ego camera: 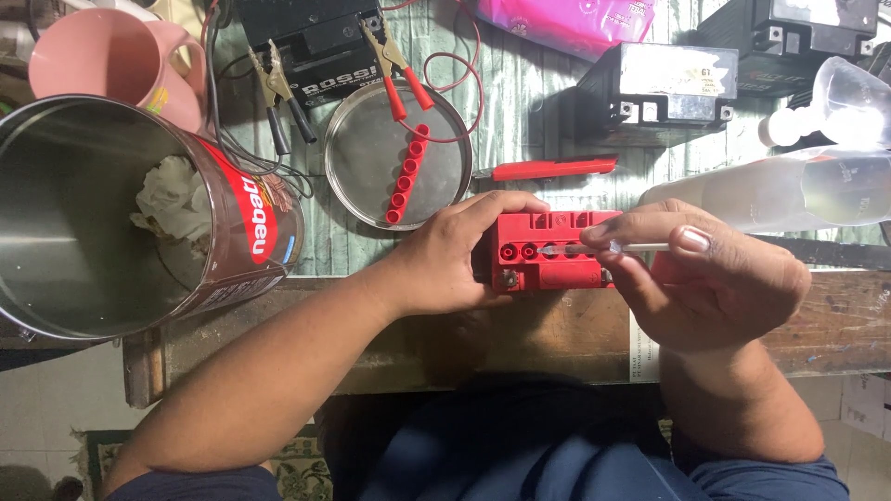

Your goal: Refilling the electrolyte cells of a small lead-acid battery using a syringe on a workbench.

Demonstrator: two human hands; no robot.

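Note:
A small red battery [548, 250] lies on the wooden bench edge [520, 325], its row of round fill holes facing up. My left hand [445, 255] grips its left end. My right hand [710, 274] pinches a thin clear syringe-like tube [608, 248], whose tip rests at one of the holes. A red strip of caps [405, 176] lies in a round metal lid [362, 167] just behind the battery.
A big open metal can [102, 218] with crumpled tissue stands at left, a pink mug [121, 60] behind it. Two black batteries [664, 88], clamps on wires [394, 60], a red-handled tool [552, 169] and clear plastic bottles [789, 190] crowd the back.

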